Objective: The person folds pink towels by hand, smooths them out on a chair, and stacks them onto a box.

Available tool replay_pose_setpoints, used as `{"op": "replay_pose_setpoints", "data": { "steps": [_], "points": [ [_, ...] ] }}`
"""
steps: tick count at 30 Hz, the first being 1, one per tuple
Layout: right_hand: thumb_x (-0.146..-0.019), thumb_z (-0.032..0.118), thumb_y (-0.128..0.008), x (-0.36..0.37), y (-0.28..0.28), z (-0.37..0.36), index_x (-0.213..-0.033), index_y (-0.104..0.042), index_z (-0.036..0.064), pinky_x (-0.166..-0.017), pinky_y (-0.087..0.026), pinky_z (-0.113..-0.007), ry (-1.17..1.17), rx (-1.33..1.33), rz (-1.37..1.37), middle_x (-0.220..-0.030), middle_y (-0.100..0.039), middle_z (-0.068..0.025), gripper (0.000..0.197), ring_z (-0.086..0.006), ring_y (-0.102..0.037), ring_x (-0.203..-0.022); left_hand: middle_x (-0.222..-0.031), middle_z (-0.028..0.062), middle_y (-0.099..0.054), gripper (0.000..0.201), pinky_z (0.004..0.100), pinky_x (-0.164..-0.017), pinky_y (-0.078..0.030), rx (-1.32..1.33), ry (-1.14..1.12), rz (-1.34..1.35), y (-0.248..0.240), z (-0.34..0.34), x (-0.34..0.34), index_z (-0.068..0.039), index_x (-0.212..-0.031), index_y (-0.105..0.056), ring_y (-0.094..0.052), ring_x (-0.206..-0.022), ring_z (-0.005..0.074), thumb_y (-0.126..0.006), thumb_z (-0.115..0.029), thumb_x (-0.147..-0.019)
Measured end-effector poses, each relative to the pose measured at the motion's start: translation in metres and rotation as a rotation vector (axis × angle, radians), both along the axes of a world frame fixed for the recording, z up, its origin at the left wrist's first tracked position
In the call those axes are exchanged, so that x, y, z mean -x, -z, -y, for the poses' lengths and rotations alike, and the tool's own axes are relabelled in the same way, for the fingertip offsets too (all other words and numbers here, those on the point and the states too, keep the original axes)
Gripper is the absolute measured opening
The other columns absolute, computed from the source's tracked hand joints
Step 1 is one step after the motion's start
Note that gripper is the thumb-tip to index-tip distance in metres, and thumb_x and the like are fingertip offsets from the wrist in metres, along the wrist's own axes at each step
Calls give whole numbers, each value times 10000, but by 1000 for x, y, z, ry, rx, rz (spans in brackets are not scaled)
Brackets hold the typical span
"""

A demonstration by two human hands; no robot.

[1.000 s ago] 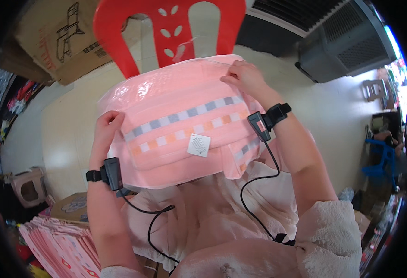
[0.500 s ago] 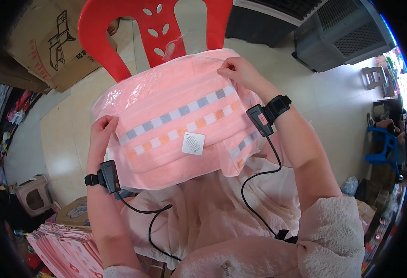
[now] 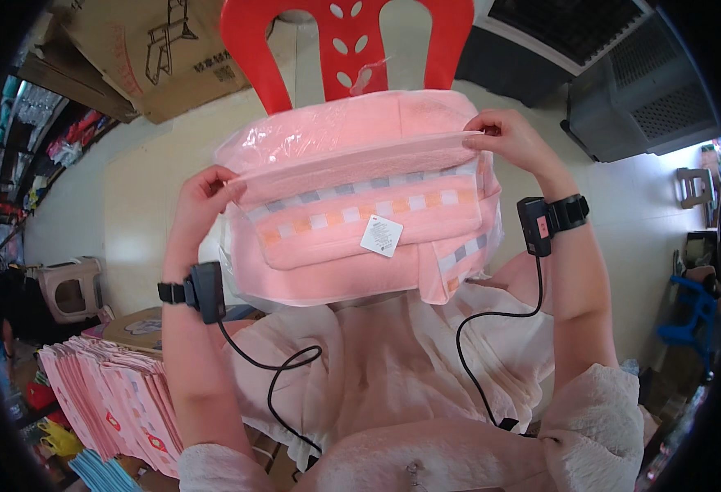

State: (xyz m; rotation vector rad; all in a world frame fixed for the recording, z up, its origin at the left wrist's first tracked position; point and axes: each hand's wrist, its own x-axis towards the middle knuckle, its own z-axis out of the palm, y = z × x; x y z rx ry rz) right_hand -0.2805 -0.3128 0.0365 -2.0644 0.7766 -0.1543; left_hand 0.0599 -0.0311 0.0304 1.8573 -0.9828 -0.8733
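Note:
A pink towel [image 3: 311,238] with grey-and-white and orange-and-white checked bands lies across a pink towel bundle [image 3: 336,283] in clear plastic. Its far edge stands slightly raised in a fold that partly covers the grey band. My left hand [image 3: 206,201] pinches the left end of that edge; at the right end, my right hand [image 3: 512,143] grips it between thumb and fingers. A white square label [image 3: 382,235] rests on the towel's near part. By the bundle's near right corner, a checked towel corner [image 3: 457,266] hangs down. Cabled black devices are strapped to both wrists.
Behind the bundle stands a red plastic chair [image 3: 344,49]. A large cardboard box [image 3: 155,66] is at far left, grey ventilated units [image 3: 643,90] at far right. Several folded pink towels [image 3: 110,402] are stacked at lower left, near a beige stool [image 3: 73,287].
Both hands have brought the towel's far edge up and toward me, folding it over part of the grey checked band. The whole view has shifted, so the chair appears farther right.

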Motion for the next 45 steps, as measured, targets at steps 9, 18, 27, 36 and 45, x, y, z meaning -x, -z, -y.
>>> {"op": "replay_pose_setpoints", "data": {
  "steps": [9, 18, 27, 36, 45],
  "points": [
    [-751, 99, -631, 39, -98, -34, -865, -602, 1, -584, -411, -226, 75, 578, 382, -751, -517, -42, 153, -117, -508, -650, -811, 0, -536, 93, 188, -498, -324, 317, 145, 755, -121, -21, 48, -23, -807, -554, -418, -566, 56, -623, -67, -762],
    [-746, 70, -614, 45, -137, -56, -858, -589, -3, -621, -424, -257, -111, 715, 286, -788, -513, -81, 137, -194, -523, -689, -659, 41, -470, 121, 239, -458, -323, 305, 150, 889, -154, -53, 47, -13, -755, -532, -399, -507, 105, -630, -78, -733],
    [-748, 158, -629, 23, -138, -52, -864, -610, 13, -598, -412, -249, -116, 750, 277, -752, -513, -59, 187, -151, -497, -646, -696, 37, -509, 114, 240, -494, -362, 319, 112, 636, -153, -86, 54, -15, -783, -542, -433, -533, 100, -612, -100, -752],
    [-753, 176, -622, 20, -146, -61, -858, -612, 21, -582, -419, -256, -165, 743, 240, -741, -523, -47, 187, -138, -516, -641, -781, 38, -553, 140, 237, -600, -411, -19, 123, 736, -164, -106, 74, -4, -832, -560, -503, -673, 94, -592, -136, -796],
    [-862, 207, -540, 25, -129, -60, -875, -523, 33, -472, -444, -179, -193, -74, -118, -682, -572, -9, 175, -64, -559, -537, -824, 19, -570, 195, 263, -695, -487, -67, 194, -273, -106, -107, 59, -23, -939, -517, -560, -736, 97, -580, -167, -824]
  ]
}}
